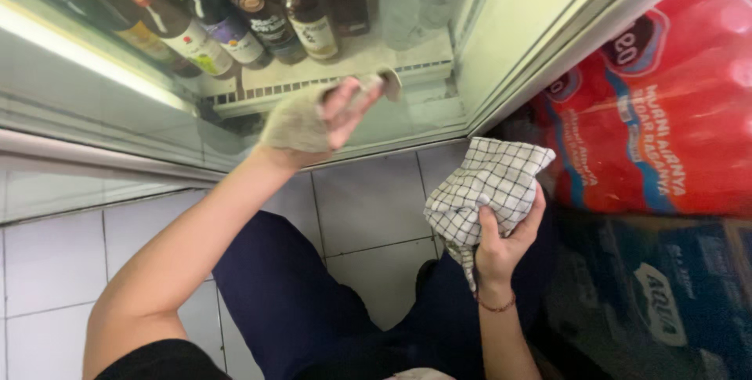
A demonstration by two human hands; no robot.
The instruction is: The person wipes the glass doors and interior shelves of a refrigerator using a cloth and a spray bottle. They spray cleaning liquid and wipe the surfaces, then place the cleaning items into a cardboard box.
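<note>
**Glass-door cooler: wiping under way at the lower edge**

At the foot of a glass-fronted cooler (pixel 439 106) we find a person crouched on a white tiled floor (pixel 368 208), seen from above by the head camera. Our left hand (pixel 329 117) is raised to the glass and pressed flat against it, the fingers spread over a grey-beige cloth (pixel 294 123) that lies between palm and pane. The grip is loose rather than clenched: the cloth is held by pressure against the glass, with a corner sticking out past the fingertips.

Our right hand (pixel 501 243) hangs lower, beside the knee, and is closed firmly around a bunched white checked cloth (pixel 486 188). That cloth touches nothing but the hand; it is held clear of the glass and the floor.

Behind the pane, dark bottles (pixel 266 19) with labels stand on a white wire shelf (pixel 337 74). To the right, close against the cooler frame, red wrapped packs (pixel 658 114) sit on blue cartons (pixel 666 294).

As to progress, we judge the wiping to be in hand but cannot rate it: the glare on the pane hides any streaks or smears, so we cannot tell which areas are already clean. Only the lower strip near the frame is being worked now, and the checked cloth appears idle.
</note>
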